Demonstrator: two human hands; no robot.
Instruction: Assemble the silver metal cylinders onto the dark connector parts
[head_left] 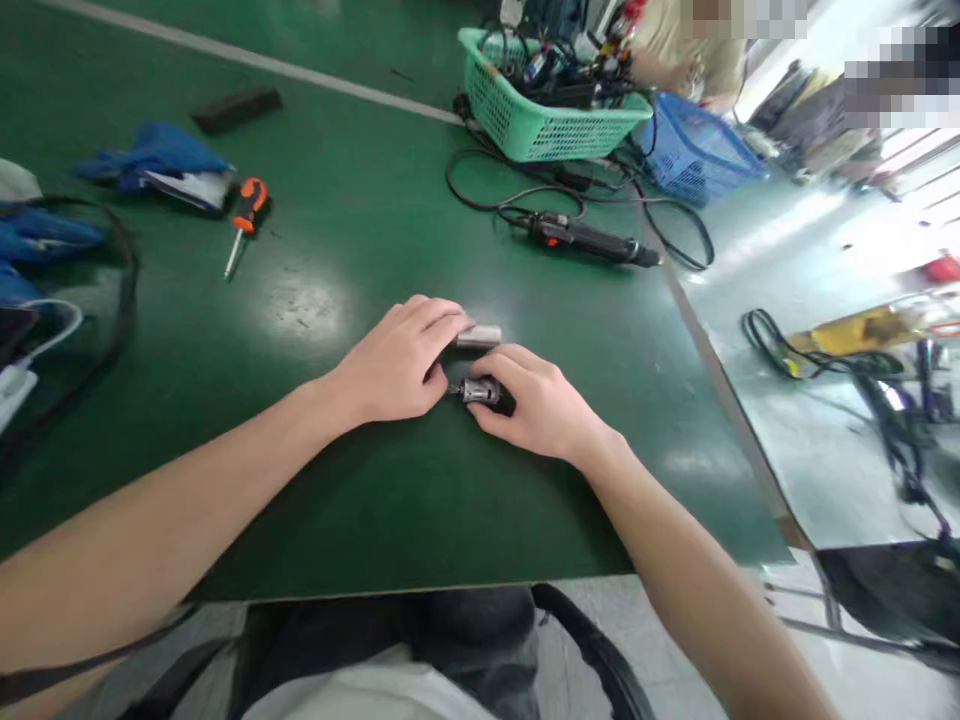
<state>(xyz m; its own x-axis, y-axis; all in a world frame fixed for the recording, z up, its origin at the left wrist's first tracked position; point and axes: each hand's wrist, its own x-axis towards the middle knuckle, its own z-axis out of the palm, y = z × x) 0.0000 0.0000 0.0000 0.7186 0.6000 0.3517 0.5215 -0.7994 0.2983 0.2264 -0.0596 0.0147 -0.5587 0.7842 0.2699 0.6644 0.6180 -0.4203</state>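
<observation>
My right hand (536, 400) grips a small cylindrical part (478, 390), with a slotted silver metal body, a black end toward my palm and a thin tip pointing left. A short, smooth silver metal tube (480, 337) lies just beyond it. Curled over the left end of this tube are the fingers of my left hand (405, 360), closed, and its thumb is close to the thin tip of the part. Whether that thumb touches the tip I cannot tell. Both hands are low over the green tabletop (420, 500).
A black electric screwdriver (592, 240) with a looped cord lies beyond my right hand. Behind it stand a green basket (555, 130) of tools and cables and a blue basket (694, 150). An orange-black screwdriver (249, 205), blue bundles (165, 155) and a dark block (236, 108) lie left. Another person sits beyond.
</observation>
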